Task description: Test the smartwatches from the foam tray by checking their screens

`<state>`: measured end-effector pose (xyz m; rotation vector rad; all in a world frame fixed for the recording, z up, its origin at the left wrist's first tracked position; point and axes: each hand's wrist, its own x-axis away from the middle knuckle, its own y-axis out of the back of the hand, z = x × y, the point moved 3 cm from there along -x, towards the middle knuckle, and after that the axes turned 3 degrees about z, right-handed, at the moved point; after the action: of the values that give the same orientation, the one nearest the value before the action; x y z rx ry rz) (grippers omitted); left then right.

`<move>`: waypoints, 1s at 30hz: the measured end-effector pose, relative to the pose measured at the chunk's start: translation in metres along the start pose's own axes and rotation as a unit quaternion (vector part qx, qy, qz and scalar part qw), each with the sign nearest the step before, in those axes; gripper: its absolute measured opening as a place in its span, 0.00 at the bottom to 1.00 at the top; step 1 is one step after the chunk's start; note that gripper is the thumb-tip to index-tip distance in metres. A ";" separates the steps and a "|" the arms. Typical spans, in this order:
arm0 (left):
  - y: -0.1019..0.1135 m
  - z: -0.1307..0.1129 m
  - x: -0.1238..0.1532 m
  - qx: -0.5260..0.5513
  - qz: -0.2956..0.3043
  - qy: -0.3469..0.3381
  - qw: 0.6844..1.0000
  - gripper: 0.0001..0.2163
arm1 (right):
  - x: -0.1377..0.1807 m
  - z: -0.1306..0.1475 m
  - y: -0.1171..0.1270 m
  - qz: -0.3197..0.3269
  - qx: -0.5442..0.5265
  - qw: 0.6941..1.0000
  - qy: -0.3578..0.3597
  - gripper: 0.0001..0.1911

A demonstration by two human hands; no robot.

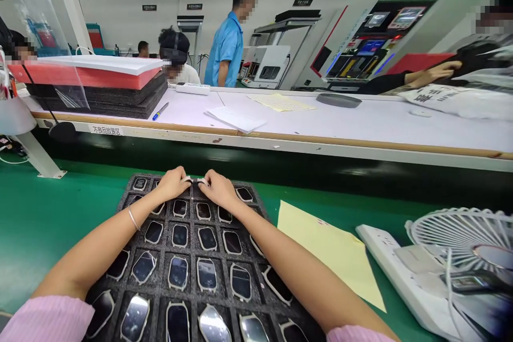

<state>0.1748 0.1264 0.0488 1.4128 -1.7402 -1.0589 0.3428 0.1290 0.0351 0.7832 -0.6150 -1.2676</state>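
A dark foam tray (132, 200) lies on the green mat in front of me, its pockets filled with several glossy watch cases (179, 235). My left hand (172, 183) and my right hand (217, 188) rest side by side at the tray's far edge. Both have curled fingers with white finger cots on the tips. The fingertips meet over a pocket in the back row, and what they pinch is hidden. A thin bangle (133, 218) sits on my left wrist.
A yellow paper sheet (328, 248) lies right of the tray, then a white power strip (401, 272) and a small white fan (460, 235). Behind runs a raised white shelf (360, 123) with papers, a pen and stacked foam trays (100, 88). Other people work beyond it.
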 end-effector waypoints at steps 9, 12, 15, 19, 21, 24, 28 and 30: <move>0.010 0.008 0.001 0.081 0.006 0.021 0.997 0.11 | 0.031 0.040 0.009 0.103 -0.367 0.921 0.076 0.15; 0.007 -0.004 -0.001 0.056 0.034 0.038 0.997 0.15 | 0.054 0.070 0.004 0.146 -0.373 0.910 0.102 0.17; 0.006 -0.023 -0.006 0.018 0.066 0.037 0.997 0.16 | 0.085 0.106 0.000 0.111 -0.181 0.951 0.226 0.14; 0.003 -0.048 -0.009 -0.043 0.091 0.026 0.995 0.17 | 0.117 0.143 -0.010 0.084 0.195 0.903 0.373 0.22; 0.003 -0.055 -0.007 -0.066 0.092 0.019 0.993 0.17 | 0.115 0.144 -0.008 0.076 0.280 0.897 0.335 0.27; 0.005 -0.057 -0.004 -0.086 0.095 0.007 0.992 0.17 | 0.097 0.127 0.008 0.035 0.321 0.916 0.238 0.24; 0.016 -0.043 0.001 -0.078 0.086 -0.001 0.993 0.16 | 0.071 0.088 0.028 -0.008 0.193 0.960 0.202 0.19; 0.024 -0.029 0.007 -0.059 0.060 -0.011 0.996 0.17 | 0.062 0.064 0.031 -0.020 -0.003 0.989 0.147 0.17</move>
<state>0.1882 0.1168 0.0834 1.2136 -1.7268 -1.0971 0.3247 0.0605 0.0974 0.9597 -0.3584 -1.1618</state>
